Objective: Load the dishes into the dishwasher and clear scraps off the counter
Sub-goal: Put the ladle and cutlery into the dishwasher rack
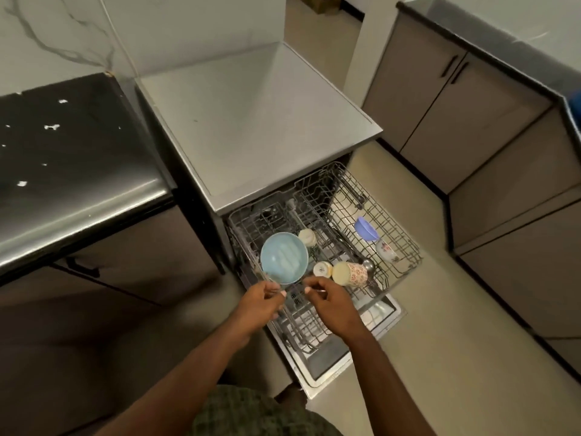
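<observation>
The dishwasher [251, 127] stands open with both wire racks pulled out. In the upper rack [251, 221] sit a light blue bowl [284, 258], a small cream cup [307, 236], another small cup [323, 269] and a floral mug [350, 273] on its side. The lower rack [405, 247] holds a purple bowl [366, 228] and a patterned dish [386, 250]. My left hand [259, 305] pinches a thin metal utensil [276, 290] just below the blue bowl. My right hand [333, 303] pinches another thin utensil [317, 290] over the rack's front.
A dark counter [72, 171] on the left carries several white scraps [52, 127]. The open dishwasher door [330, 369] juts out over the beige floor [440, 341]. Grey cabinets [440, 99] line the right side.
</observation>
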`<state>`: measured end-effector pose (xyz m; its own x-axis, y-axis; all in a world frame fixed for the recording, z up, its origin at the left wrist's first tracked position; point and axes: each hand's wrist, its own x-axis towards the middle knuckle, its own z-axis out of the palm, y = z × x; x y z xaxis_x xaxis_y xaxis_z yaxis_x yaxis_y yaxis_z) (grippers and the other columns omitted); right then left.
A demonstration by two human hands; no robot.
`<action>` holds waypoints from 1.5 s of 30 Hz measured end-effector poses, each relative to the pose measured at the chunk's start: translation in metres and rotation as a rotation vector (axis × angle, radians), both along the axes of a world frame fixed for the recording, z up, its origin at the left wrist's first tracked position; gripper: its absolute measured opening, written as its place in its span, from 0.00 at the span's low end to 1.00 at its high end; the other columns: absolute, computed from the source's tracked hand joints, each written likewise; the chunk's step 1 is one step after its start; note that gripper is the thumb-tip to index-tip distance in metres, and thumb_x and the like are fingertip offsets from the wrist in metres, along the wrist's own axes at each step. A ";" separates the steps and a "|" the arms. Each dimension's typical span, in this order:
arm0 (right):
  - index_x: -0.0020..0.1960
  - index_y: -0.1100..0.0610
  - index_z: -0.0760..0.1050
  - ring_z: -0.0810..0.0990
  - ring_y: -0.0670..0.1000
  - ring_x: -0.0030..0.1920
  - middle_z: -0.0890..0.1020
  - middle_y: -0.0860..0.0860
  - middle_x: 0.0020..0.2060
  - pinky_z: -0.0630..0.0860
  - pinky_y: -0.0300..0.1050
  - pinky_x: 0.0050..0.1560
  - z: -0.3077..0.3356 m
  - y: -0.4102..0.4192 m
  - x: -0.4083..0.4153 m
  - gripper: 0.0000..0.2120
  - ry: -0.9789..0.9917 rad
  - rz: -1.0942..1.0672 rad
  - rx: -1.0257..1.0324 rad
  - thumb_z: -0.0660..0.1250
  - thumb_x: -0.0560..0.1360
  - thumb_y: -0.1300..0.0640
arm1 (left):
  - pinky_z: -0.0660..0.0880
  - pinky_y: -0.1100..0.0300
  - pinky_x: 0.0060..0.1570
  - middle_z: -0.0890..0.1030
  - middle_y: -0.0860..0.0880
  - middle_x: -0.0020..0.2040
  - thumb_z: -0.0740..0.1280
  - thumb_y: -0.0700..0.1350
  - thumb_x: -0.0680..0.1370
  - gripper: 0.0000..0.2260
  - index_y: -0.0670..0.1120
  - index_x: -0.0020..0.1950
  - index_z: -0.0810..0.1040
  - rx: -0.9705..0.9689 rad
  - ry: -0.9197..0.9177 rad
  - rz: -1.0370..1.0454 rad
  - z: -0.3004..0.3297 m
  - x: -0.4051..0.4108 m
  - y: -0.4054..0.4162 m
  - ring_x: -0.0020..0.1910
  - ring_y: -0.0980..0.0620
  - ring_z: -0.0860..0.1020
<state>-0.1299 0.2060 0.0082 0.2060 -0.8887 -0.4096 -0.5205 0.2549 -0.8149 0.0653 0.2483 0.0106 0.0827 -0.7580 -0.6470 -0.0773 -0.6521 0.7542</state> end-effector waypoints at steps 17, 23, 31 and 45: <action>0.56 0.46 0.85 0.86 0.51 0.53 0.88 0.47 0.48 0.82 0.60 0.62 -0.015 -0.027 -0.036 0.07 -0.051 -0.245 0.175 0.68 0.83 0.55 | 0.82 0.45 0.59 0.82 0.45 0.54 0.71 0.50 0.80 0.12 0.51 0.61 0.73 0.258 0.079 -0.026 -0.039 -0.050 -0.039 0.51 0.49 0.82; 0.58 0.45 0.85 0.85 0.49 0.55 0.87 0.44 0.50 0.81 0.59 0.63 -0.019 -0.044 -0.028 0.08 -0.023 -0.189 0.178 0.68 0.83 0.52 | 0.83 0.47 0.57 0.81 0.47 0.47 0.70 0.47 0.80 0.05 0.49 0.53 0.75 0.291 0.103 0.031 -0.061 -0.040 -0.046 0.47 0.49 0.81; 0.54 0.45 0.86 0.86 0.53 0.52 0.88 0.46 0.46 0.82 0.62 0.61 -0.019 -0.051 -0.024 0.08 0.012 -0.145 0.241 0.69 0.82 0.55 | 0.75 0.57 0.36 0.77 0.47 0.40 0.69 0.44 0.80 0.05 0.47 0.47 0.74 0.324 0.144 0.162 -0.076 -0.045 -0.045 0.38 0.51 0.76; 0.53 0.44 0.86 0.86 0.51 0.53 0.88 0.45 0.49 0.84 0.57 0.58 -0.035 -0.074 -0.042 0.11 -0.063 0.192 0.200 0.68 0.83 0.58 | 0.80 0.58 0.42 0.79 0.46 0.44 0.68 0.44 0.79 0.02 0.47 0.49 0.76 0.277 0.126 0.481 -0.065 -0.094 -0.017 0.41 0.51 0.78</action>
